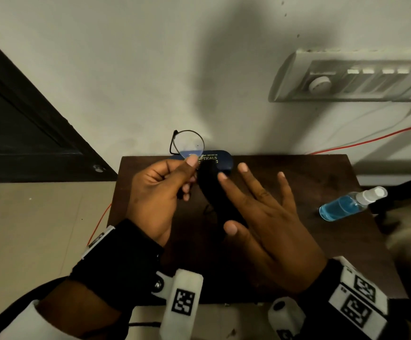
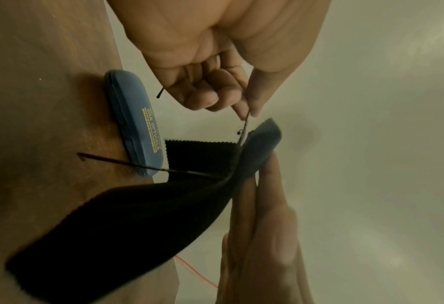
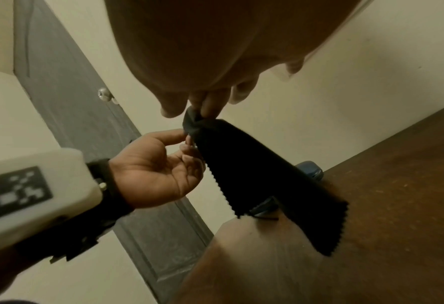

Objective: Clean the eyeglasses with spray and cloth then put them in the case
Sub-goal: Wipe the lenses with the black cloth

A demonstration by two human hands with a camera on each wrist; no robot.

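My left hand (image 1: 191, 165) pinches the thin black-rimmed eyeglasses (image 1: 187, 146) at the lower rim and holds them up above the far edge of the brown table (image 1: 297, 173). One temple arm (image 2: 143, 166) sticks out sideways. The black cloth (image 1: 219, 197) is wrapped over the other lens and hangs down to the table. My right hand (image 1: 226, 202) has its fingers spread and straight, and its fingertips (image 3: 207, 105) pinch the bunched top of the cloth (image 3: 254, 174). The blue case (image 1: 214, 159) lies shut behind the hands. The spray bottle (image 1: 346, 204) of blue liquid lies on its side at the right.
The table stands against a pale wall carrying a switch panel (image 1: 359, 79) and a red wire (image 1: 371, 138). A dark door (image 1: 15, 119) is to the left. Beyond the table's left edge is tiled floor (image 1: 40, 229).
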